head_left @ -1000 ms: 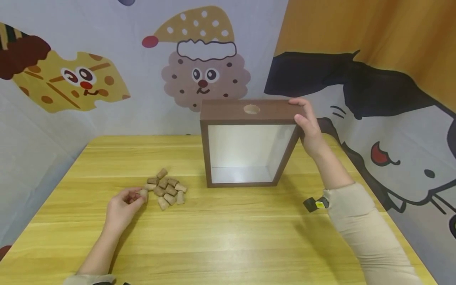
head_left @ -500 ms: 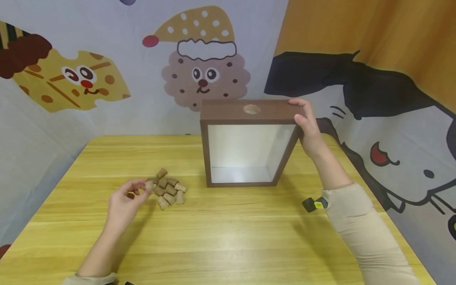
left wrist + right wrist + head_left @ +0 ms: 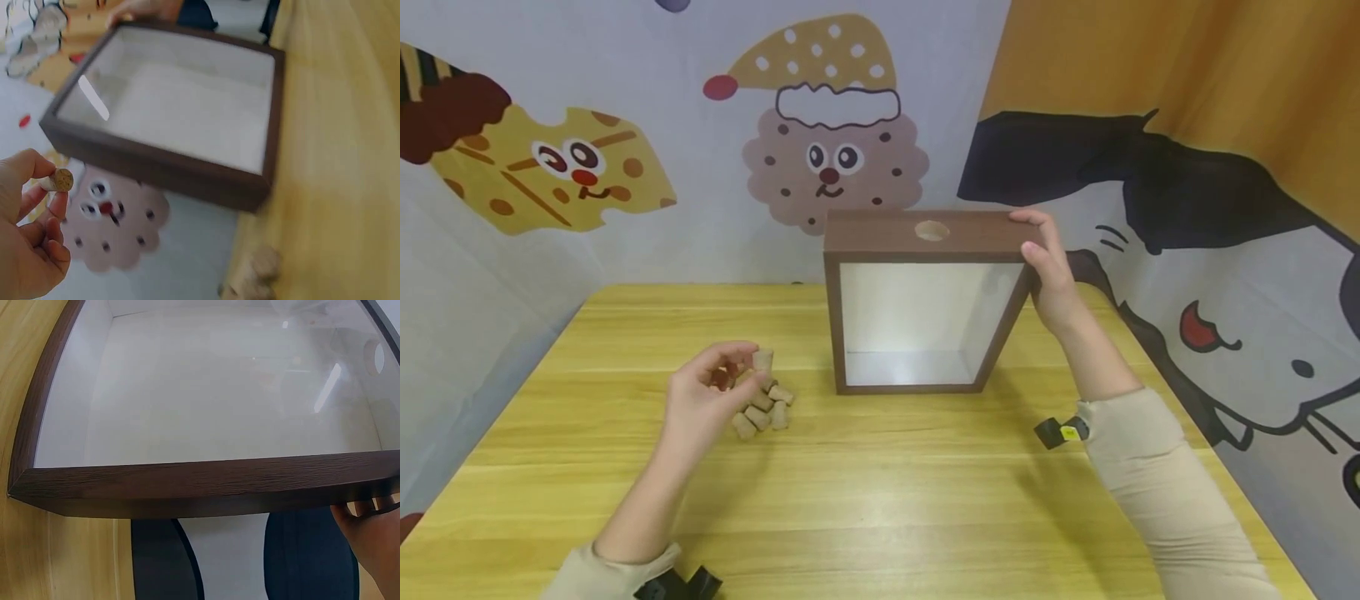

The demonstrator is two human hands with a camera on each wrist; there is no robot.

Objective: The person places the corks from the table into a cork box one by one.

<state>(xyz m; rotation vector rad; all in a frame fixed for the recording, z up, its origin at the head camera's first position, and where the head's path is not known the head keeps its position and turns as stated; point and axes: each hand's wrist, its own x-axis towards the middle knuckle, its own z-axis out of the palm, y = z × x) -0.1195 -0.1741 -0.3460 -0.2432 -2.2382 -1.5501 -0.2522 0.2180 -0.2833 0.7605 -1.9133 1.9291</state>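
Observation:
A cork is pinched between thumb and fingertips of my left hand, held above the pile of corks on the table. In the left wrist view the cork's round end faces the camera, and the left hand is beside the framed box. That brown box with a clear front stands upright, a round hole in its top. My right hand grips its upper right corner; in the right wrist view part of that hand shows at the frame's edge.
The wooden table runs under everything. A cloth with cartoon prints hangs behind it. Black straps with small devices are at both wrists.
My left hand has lifted the cork from the left edge of the pile and moved right and up, now partly covering the pile. The right hand and box have stayed in place.

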